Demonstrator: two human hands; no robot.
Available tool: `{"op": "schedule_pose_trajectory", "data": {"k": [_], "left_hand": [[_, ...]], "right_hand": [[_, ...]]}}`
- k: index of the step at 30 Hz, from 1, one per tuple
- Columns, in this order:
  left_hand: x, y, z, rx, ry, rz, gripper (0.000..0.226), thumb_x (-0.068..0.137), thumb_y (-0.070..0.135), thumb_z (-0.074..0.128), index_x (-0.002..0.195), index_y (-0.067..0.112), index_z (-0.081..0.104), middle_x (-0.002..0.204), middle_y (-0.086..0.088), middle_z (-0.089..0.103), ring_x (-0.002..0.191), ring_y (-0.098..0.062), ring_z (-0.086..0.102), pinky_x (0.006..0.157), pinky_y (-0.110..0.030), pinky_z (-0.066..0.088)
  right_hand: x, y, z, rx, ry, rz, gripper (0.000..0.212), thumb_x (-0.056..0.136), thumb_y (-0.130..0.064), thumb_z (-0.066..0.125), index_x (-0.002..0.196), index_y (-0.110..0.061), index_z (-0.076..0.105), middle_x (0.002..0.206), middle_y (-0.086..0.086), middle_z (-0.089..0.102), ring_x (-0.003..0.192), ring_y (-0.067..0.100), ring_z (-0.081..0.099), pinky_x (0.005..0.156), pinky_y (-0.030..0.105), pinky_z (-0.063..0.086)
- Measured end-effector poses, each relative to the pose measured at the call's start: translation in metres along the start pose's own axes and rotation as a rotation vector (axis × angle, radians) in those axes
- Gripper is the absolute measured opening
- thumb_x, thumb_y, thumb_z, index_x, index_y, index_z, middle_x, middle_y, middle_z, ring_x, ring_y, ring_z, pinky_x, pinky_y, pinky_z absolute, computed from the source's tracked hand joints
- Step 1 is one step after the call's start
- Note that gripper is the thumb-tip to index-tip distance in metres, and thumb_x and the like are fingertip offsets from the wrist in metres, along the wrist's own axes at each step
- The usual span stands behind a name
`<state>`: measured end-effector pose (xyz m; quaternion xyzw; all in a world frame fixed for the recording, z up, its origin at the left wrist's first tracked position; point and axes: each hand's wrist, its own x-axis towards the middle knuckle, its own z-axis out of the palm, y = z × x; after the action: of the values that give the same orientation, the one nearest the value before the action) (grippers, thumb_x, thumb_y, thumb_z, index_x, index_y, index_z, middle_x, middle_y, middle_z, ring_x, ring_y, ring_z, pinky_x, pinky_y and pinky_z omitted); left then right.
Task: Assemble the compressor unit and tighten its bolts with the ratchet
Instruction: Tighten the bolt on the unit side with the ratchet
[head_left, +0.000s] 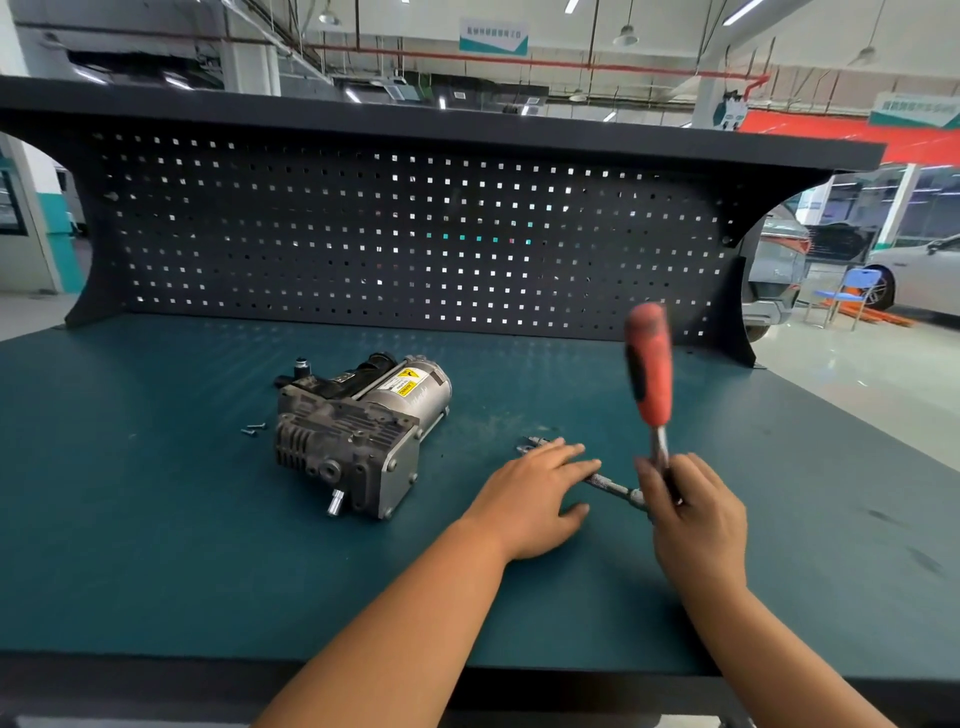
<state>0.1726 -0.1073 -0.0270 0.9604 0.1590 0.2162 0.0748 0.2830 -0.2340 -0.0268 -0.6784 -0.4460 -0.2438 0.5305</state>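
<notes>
The grey metal compressor unit (358, 434) lies on its side on the green bench top (156, 519), left of centre. My right hand (691, 514) grips the head end of the ratchet (649, 374), whose red and black handle stands up, blurred. A metal extension bar (610, 486) lies between my hands, and my left hand (530, 493) rests on its left end with straight fingers. A few loose bolts (253, 428) lie left of the compressor. More small metal parts (532, 444) show just beyond my left fingertips.
A dark pegboard back wall (415, 234) with a shelf on top closes off the far side of the bench. The bench's front edge (467, 675) runs just below my forearms. Parked cars and a blue chair (852, 296) stand on the floor at the right.
</notes>
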Motion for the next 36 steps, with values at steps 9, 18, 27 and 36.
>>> {"op": "schedule_pose_trajectory", "data": {"k": [9,18,27,36], "left_hand": [[-0.001,-0.006,0.001,-0.111,-0.082,-0.072,0.046,0.093,0.029,0.047,0.138,0.035,0.044,0.146,0.012,0.040,0.133,-0.009,0.036,0.105,-0.026,0.033],[-0.001,-0.004,0.003,0.004,-0.274,-0.133,0.039,0.096,0.042,0.041,0.135,0.039,0.046,0.151,0.013,0.032,0.142,-0.012,0.022,0.110,-0.044,0.018],[-0.045,-0.001,-0.015,0.168,-0.314,-0.180,0.048,0.096,0.050,0.035,0.141,0.033,0.035,0.152,0.001,0.032,0.138,-0.022,0.028,0.110,-0.042,0.022],[-0.103,-0.050,-0.090,0.292,0.627,-0.193,0.033,0.082,0.036,0.051,0.105,0.019,0.067,0.108,0.005,0.067,0.109,-0.019,0.056,0.087,-0.037,0.039]], "right_hand": [[0.002,0.003,-0.007,-0.098,0.133,0.068,0.036,0.083,-0.009,0.070,0.056,-0.002,0.047,0.054,0.003,0.038,0.049,0.028,0.037,0.049,0.033,0.028],[0.003,0.009,0.007,-0.267,0.010,-0.412,0.046,0.082,-0.035,0.060,0.049,-0.006,0.049,0.050,0.007,0.045,0.047,0.029,0.044,0.045,0.034,0.039],[0.002,0.012,0.017,-0.372,-0.435,-0.350,0.025,0.067,-0.031,0.084,0.062,-0.012,0.068,0.067,0.004,0.055,0.067,0.030,0.054,0.058,0.037,0.045],[0.002,0.012,0.020,-0.481,-0.613,-0.198,0.036,0.085,-0.058,0.054,0.089,-0.025,0.068,0.086,-0.011,0.048,0.090,0.012,0.041,0.076,0.025,0.031]]}}
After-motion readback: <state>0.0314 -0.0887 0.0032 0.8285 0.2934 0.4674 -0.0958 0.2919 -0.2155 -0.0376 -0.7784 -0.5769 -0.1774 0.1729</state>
